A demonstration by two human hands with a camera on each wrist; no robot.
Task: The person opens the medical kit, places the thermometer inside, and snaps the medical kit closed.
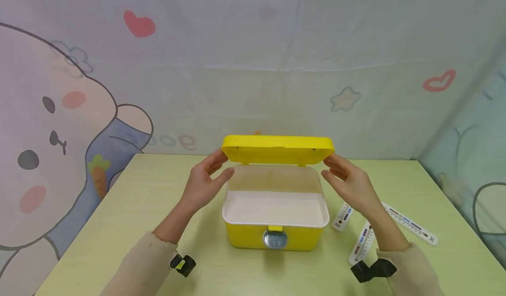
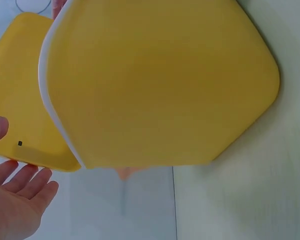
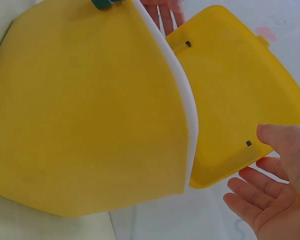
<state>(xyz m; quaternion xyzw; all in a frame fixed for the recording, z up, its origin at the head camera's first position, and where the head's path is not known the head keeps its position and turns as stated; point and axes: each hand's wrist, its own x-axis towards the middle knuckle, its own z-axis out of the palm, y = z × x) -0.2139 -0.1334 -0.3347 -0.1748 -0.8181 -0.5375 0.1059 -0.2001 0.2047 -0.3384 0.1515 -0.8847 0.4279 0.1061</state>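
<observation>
A yellow storage box [image 1: 275,239] with a white rim stands on the table, its hinged yellow lid [image 1: 278,156] raised and tilted back. A pale interior shows below the lid. My left hand [image 1: 205,179] is at the lid's left end, fingers extended against its edge and thumb apart. At the opposite end, the fingers of my right hand [image 1: 352,184] touch the lid edge, also with the thumb spread. In the right wrist view, the lid's inner face [image 3: 230,95] lies beside that hand [image 3: 285,190]. A greyish clear latch [image 1: 275,239] sits on the box front.
Several white thermometer-like strips with printed scales lie right of the box, one [image 1: 411,224] beyond my right forearm and another [image 1: 361,243] partly under it. A printed cloth [image 1: 237,89] hangs behind the pale table [image 1: 158,190].
</observation>
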